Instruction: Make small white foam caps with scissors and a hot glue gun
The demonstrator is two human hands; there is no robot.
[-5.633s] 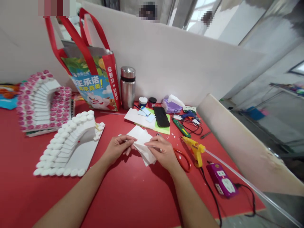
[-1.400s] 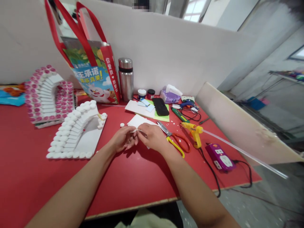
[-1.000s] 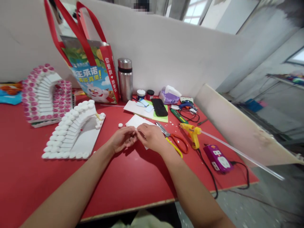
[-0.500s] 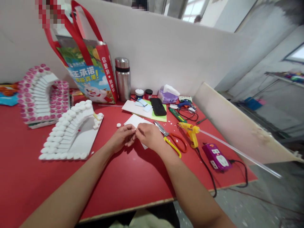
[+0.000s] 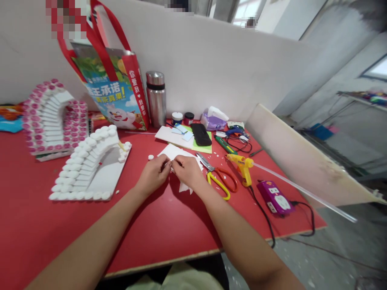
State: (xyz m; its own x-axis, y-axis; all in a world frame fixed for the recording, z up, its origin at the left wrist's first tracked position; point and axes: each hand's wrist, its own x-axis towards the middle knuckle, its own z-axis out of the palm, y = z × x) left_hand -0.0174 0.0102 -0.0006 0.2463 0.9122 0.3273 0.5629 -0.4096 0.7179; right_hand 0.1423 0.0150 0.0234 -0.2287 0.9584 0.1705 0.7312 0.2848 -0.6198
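Seen from the hands, a pink-studded stair model (image 5: 51, 121) stands toward ten o'clock and a white stair model (image 5: 86, 169) lies at nine. A white disc (image 5: 150, 157) sits at eleven from the left hand (image 5: 154, 173), whose thumb and fingers are bent together. White sheets (image 5: 173, 150) lie at twelve, partly behind the right hand (image 5: 186, 171), similarly bent; I cannot tell whether either grips anything. Scissors (image 5: 214, 170), then a yellow glue gun (image 5: 243, 164), lie at three.

Hands (image 5: 188, 172) drawn together, no longer spread across white paper (image 5: 174, 150), scissors (image 5: 212, 168) more exposed, left hand (image 5: 152, 175) curled tighter
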